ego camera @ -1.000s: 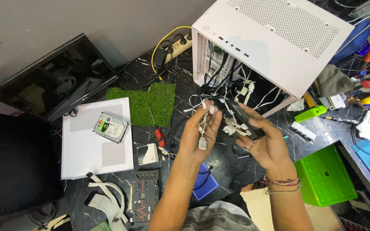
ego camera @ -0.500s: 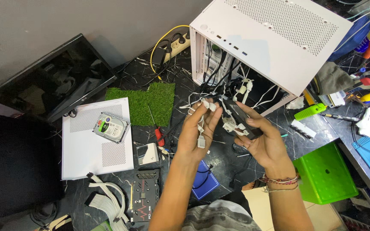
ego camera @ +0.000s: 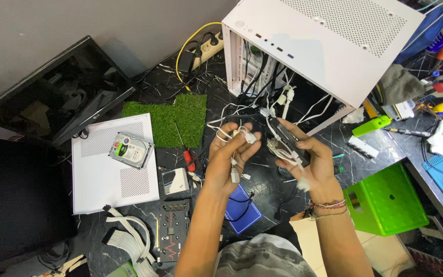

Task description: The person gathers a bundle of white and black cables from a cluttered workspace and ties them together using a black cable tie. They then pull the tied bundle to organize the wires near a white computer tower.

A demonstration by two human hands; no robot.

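My left hand (ego camera: 228,163) pinches a bundle of white cables (ego camera: 239,137) with small white connectors; one connector hangs below the palm. My right hand (ego camera: 307,160) holds a dark flat drive-like part (ego camera: 282,139) with more white cables and plugs wrapped over it. The cables run up into the open side of a white computer case (ego camera: 334,46) lying tilted just beyond both hands. Both hands hover above the dark marble floor.
A white side panel (ego camera: 96,177) with a hard drive (ego camera: 129,150) on it lies left. Nearby are a green turf mat (ego camera: 173,118), red screwdriver (ego camera: 187,156), blue box (ego camera: 243,211), circuit board (ego camera: 170,237), ribbon cables (ego camera: 126,237), green stool (ego camera: 388,200), black monitor (ego camera: 52,100), power strip (ego camera: 208,47), tools at right.
Both hands have stayed in front of the case, shifting the cable bundle slightly; the left fingers have regripped the white connectors. Little else has moved.
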